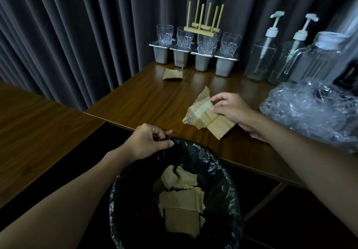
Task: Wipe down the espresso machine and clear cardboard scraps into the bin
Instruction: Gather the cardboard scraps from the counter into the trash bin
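Looking down through the head camera, I have the left hand [149, 142] at the far rim of a round bin lined with a black plastic bag [219, 163], just below the table edge. Its thumb and fingers are curled round a fold of the liner and pinch it. Several brown cardboard pieces [180, 200] already lie in the bottom of the bin.

The right hand [230, 109] is on the dark brown wooden table [147, 101], near its front edge. Its fingertips and thumb close on the ridged top edge of a bundle of torn brown corrugated cardboard [205, 117], pinching it while the bundle's lower part rests on the tabletop. A small torn brown cardboard scrap [173, 74] lies by itself farther back, well apart from both hands.

Just right of the right forearm I see a heap of crumpled clear plastic wrap [313, 113]. Along the back of the table stand four square steel containers [161, 55], each with a clear glass tumbler [164, 34] on top, and a pale wooden peg rack [201, 28] sits over the middle glasses. Right of them are two clear pump bottles with white heads [260, 58] and a clear glass jug with a white lid [317, 58]. A grey pleated curtain [77, 35] hangs behind it all.
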A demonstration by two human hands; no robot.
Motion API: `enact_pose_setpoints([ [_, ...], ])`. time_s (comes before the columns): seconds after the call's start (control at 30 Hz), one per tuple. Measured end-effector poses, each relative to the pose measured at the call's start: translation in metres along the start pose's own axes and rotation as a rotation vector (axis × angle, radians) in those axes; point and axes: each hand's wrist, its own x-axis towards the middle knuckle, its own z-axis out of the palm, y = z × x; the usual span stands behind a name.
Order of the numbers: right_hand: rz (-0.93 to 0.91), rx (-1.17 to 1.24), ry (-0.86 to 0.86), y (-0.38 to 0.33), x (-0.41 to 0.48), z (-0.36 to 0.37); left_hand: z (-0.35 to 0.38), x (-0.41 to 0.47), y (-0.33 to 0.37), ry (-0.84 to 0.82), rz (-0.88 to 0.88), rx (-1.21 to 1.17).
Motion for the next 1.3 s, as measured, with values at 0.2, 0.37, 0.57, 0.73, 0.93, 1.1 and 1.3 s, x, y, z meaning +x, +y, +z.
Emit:
enact_pose_setpoints([
  [0.2,-0.005,0.016,-0.336,-0.015,-0.046,-0.006,0.001,-0.001,0.001,0.012,0.007,-0.013],
  [0.37,-0.041,0.006,-0.454,-0.023,-0.07,0.007,0.002,-0.003,0.002,0.024,0.011,-0.019],
  [0.57,-0.065,-0.065,-0.627,-0.038,-0.084,0.025,0.002,-0.006,0.008,0.021,0.006,0.012],
  [0.73,-0.095,-0.086,-0.457,-0.029,-0.067,0.032,0.001,-0.006,0.007,0.0,0.005,-0.016],
  [0.93,-0.094,-0.224,-0.227,0.008,-0.007,0.047,-0.002,-0.004,0.011,-0.017,-0.036,-0.044],
  [1.1,-0.116,-0.34,-0.172,0.021,0.054,0.074,-0.006,0.0,0.01,-0.05,-0.074,-0.074],
  [1.3,-0.111,-0.548,-0.054,0.021,0.128,0.088,-0.01,0.005,0.009,-0.103,-0.139,-0.139],
])
